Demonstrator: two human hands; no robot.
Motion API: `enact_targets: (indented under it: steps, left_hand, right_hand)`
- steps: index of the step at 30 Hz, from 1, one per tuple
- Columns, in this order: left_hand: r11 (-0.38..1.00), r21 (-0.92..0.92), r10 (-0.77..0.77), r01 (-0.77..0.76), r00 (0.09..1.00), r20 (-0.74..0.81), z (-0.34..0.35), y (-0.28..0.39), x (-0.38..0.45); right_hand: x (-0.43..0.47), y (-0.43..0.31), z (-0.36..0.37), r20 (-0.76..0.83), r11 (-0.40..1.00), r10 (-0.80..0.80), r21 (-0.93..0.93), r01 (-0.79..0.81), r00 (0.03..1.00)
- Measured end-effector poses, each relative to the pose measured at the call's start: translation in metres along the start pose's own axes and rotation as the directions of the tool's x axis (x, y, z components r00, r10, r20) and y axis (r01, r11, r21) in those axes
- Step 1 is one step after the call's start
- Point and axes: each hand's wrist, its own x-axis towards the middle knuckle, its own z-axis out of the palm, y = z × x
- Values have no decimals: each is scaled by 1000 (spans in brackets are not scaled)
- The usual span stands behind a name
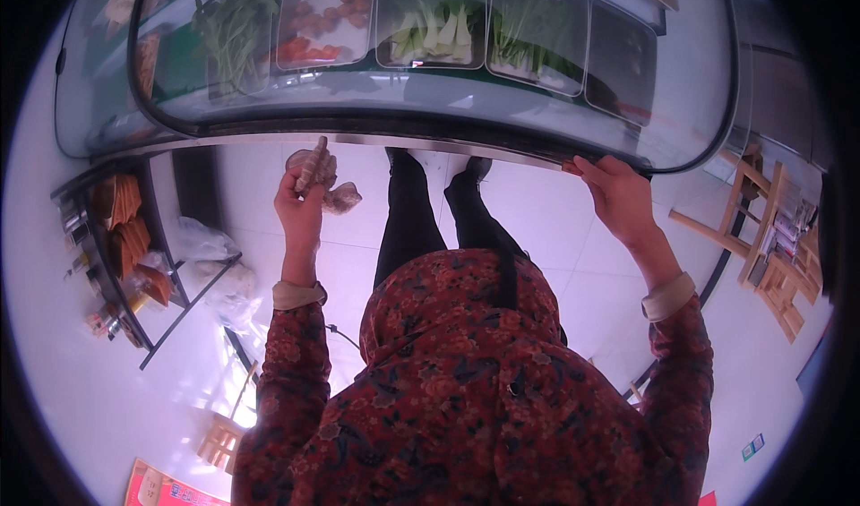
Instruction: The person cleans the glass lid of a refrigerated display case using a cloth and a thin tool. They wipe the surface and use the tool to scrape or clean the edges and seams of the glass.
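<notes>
My left hand (pixel 299 197) is closed around a crumpled, brownish cloth (pixel 324 175), which hangs past the fingers just below the front edge of a glass-fronted display case (pixel 416 93). On the other side, my right hand (pixel 615 194) has its fingers curled at the lower edge of the case; a small reddish-brown bit shows at the fingertips, and whether it is held is unclear. Behind the glass lie clear trays with leafy greens (pixel 238 29), round brown items (pixel 322 16), pale-stemmed bok choy (pixel 443 32) and thin green stalks (pixel 537 36).
At the left stands a black metal rack (pixel 164 251) with brown containers (pixel 131 237), beside plastic bags (pixel 225 277). Wooden stools (pixel 759 217) stand at the right, and another wooden seat (pixel 222 439) is at the lower left.
</notes>
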Motion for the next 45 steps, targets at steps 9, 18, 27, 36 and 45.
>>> enact_targets:
  steps: [9, 18, 27, 36, 45]
  left_hand:
    - [998, -56, -15, 17, 1000, 22, -1, -2, -5]
    - [995, -56, -84, 83, 996, -3, -2, -12, -7]
    - [970, -210, -105, 125, 989, 102, -6, -15, -6]
    - [746, -614, -189, 257, 966, 175, -11, -25, 6]
    - [772, -630, -140, 87, 989, -35, -85, -33, 16]
  right_hand:
    - [25, -33, 26, -107, 991, -131, 22, 134, 986]
    - [32, -42, 38, -90, 992, -84, 87, 92, 992]
    - [51, -62, 62, -148, 980, -107, 151, 130, 983]
    - [64, -61, 85, -115, 952, -65, 289, 96, 991]
    - [65, -117, 73, -291, 901, -295, 231, 366, 910]
